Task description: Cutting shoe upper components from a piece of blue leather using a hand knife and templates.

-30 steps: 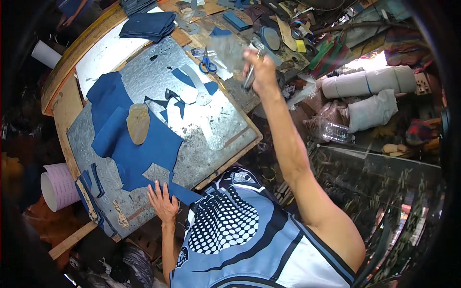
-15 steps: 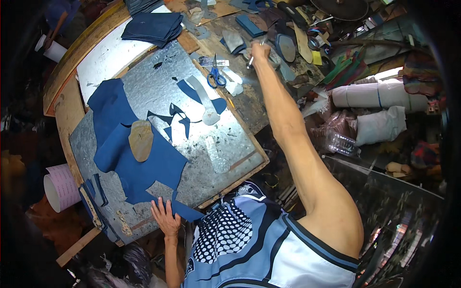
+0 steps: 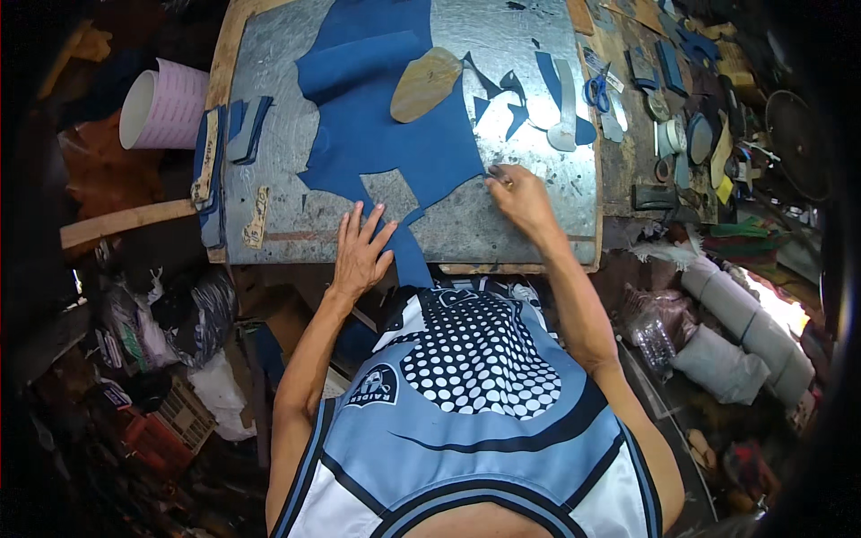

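Our left hand [image 3: 361, 251] rests open beside the notched blue sheet [image 3: 386, 125] on the metal tabletop [image 3: 507, 27]; our right hand [image 3: 520, 202] curls at its corner, holding what we cannot tell. A tug could shift the unheld oval template [image 3: 429, 83].

- Over on the metal tabletop [image 3: 484, 31], a blue leather-like sheet [image 3: 363, 117], ragged-edged, a fold running across it, its near edge angularly notched.
- Narrow blue strip [image 3: 412, 255] near that notch, reaching past the tabletop.
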`<move>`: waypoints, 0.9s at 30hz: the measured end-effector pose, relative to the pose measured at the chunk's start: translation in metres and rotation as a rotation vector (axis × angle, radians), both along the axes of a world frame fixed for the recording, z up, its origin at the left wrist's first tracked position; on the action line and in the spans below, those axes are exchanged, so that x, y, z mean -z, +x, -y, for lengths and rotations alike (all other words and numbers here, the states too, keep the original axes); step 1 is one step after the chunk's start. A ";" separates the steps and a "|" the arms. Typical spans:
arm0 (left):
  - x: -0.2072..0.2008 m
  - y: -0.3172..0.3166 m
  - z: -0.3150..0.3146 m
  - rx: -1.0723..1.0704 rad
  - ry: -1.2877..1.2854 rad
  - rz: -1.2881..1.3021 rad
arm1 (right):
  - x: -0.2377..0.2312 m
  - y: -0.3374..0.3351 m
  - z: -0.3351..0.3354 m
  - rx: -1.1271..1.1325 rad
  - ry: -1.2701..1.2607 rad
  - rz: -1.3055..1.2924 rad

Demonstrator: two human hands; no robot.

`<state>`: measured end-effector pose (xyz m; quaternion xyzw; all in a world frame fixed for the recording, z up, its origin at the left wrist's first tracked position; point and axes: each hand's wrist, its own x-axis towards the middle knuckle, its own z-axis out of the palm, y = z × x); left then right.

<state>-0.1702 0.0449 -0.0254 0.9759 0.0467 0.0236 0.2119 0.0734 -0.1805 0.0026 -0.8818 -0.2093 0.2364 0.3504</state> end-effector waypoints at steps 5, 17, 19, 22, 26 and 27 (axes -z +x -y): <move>-0.006 -0.009 0.003 0.053 -0.064 0.061 | -0.001 -0.028 -0.036 0.031 -0.099 0.289; -0.016 -0.034 0.039 0.252 -0.406 0.182 | 0.002 -0.031 0.002 0.367 0.036 -0.060; -0.011 -0.033 0.043 0.279 -0.443 0.197 | 0.006 -0.034 0.004 0.368 0.029 -0.023; -0.006 -0.032 0.046 0.295 -0.448 0.210 | 0.007 -0.036 0.001 0.377 0.013 0.024; 0.000 -0.039 0.043 0.310 -0.449 0.210 | 0.001 -0.041 -0.002 0.331 -0.122 0.046; 0.000 -0.040 0.041 0.328 -0.446 0.201 | 0.001 -0.042 -0.001 0.322 -0.147 0.027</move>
